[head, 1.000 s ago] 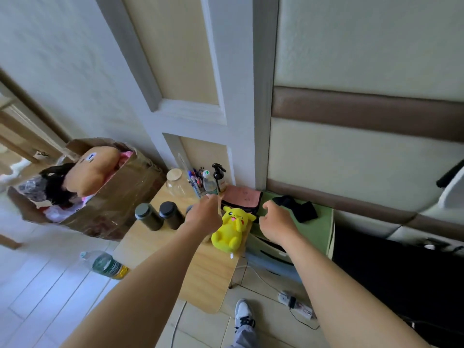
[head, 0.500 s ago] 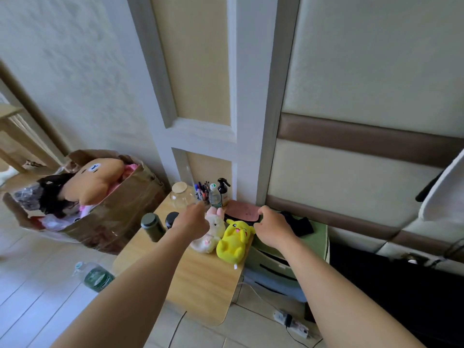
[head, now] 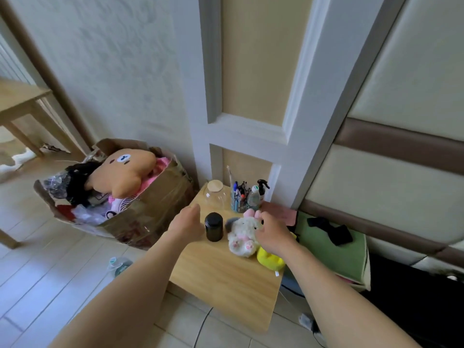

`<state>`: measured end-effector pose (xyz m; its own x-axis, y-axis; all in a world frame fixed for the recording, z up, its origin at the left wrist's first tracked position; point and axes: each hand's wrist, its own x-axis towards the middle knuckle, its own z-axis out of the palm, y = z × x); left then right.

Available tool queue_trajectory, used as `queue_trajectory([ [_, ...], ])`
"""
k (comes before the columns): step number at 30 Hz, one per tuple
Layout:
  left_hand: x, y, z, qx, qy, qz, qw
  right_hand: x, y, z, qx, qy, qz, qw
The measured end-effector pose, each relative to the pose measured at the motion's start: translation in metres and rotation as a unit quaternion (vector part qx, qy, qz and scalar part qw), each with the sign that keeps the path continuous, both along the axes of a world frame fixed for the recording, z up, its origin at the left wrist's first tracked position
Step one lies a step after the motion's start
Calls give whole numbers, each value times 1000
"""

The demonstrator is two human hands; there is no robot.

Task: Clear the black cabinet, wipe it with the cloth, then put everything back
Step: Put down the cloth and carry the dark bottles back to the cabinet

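Cannot see the fingers of the left hand point(head: 187, 223), turned away beside the dark jar point(head: 214, 226); cannot tell whether holding anything. Same doubt at the right hand point(head: 272, 234): curled at the white plush toy point(head: 242, 237), pinching or only touching unclear. Covers most of the yellow plush toy point(head: 270, 261) and the near corner of the pink cloth point(head: 282, 212). Half hidden behind the left forearm: bottle point(head: 118, 264) on the floor. Too small to tell apart: pens point(head: 238, 195). Cut off by the left edge: wooden table point(head: 17, 101).
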<state>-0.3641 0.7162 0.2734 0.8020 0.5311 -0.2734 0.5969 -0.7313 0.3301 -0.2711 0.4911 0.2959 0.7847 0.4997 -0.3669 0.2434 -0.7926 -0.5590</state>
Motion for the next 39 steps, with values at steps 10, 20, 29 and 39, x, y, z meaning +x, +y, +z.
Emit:
queue_trajectory([
  [10,-10,-2,-1,2,21,18,1000,16,7,-17,8,-2,38,999],
  [20,13,33,-30,-6,35,16,999,38,61,-48,-67,-23,100,992],
  [29,55,126,-116,-59,52,-5,997,72,171,-134,-85,26,113,990],
  [39,95,183,-218,-103,115,-47,987,108,231,-232,-163,34,114,979],
])
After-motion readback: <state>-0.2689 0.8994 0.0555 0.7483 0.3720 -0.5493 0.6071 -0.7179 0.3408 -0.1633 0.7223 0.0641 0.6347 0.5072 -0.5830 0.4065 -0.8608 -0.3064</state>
